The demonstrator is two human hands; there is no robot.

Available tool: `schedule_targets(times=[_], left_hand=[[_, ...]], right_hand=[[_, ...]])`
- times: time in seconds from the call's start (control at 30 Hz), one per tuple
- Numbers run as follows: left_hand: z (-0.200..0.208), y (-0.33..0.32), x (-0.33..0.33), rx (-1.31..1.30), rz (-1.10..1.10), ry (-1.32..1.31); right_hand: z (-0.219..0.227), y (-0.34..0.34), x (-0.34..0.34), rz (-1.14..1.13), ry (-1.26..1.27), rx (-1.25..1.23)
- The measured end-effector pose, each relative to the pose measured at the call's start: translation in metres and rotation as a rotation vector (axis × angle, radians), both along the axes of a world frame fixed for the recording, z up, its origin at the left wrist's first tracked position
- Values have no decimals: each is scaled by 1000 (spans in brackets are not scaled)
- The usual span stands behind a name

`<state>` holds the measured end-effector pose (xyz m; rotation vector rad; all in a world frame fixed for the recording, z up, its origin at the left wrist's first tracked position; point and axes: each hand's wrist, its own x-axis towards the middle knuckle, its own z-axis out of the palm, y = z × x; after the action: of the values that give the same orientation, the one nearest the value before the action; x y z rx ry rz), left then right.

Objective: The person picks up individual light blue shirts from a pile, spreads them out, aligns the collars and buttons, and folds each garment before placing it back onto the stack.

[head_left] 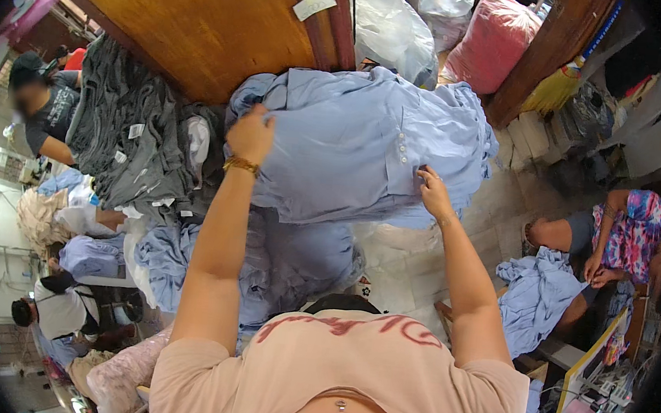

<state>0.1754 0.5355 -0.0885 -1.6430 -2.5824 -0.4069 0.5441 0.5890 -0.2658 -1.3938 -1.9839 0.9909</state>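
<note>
A light blue shirt (335, 152) lies spread on top of a pile of similar blue garments at chest height in front of me. Small white buttons (401, 148) run in a short row down its placket, right of the middle. My left hand (250, 135), with a bracelet at the wrist, is closed on the shirt's left side, its fingertips partly hidden and a little blurred. Just right of the buttons, my right hand (434, 194) pinches the cloth between thumb and fingers.
Dark grey garments (129, 126) are heaped at left, below a wooden panel (190, 13). Bagged blue clothes (303, 251) lie under the pile. A pink sack (492, 44) and broom (553, 88) stand behind. At right a seated person handles a blue garment (538, 299); other people work at left.
</note>
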Motion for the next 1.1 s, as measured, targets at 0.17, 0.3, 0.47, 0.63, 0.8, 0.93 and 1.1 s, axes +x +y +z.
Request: schedule_targets(times=[0.17, 0.3, 0.47, 0.63, 0.8, 0.93, 1.1], left_hand=[[4, -35, -45, 176, 0, 122], [-34, -58, -53, 0, -338, 472], [-48, -86, -88, -86, -375, -137], [67, -214, -107, 20, -499, -687], [19, -408, -225, 270, 25, -625], [-52, -543, -284, 290, 466, -674], [-116, -550, -270, 643, 513, -663]], right_hand=[[29, -49, 29, -5, -106, 83], [20, -95, 22, -73, -72, -43], [23, -149, -19, 35, -86, -61], [10, -188, -53, 159, -99, -172], [-12, -239, -129, 444, 22, -325], [-3, -298, -231, 339, 164, -825], [9, -379, -328, -117, 473, -962]])
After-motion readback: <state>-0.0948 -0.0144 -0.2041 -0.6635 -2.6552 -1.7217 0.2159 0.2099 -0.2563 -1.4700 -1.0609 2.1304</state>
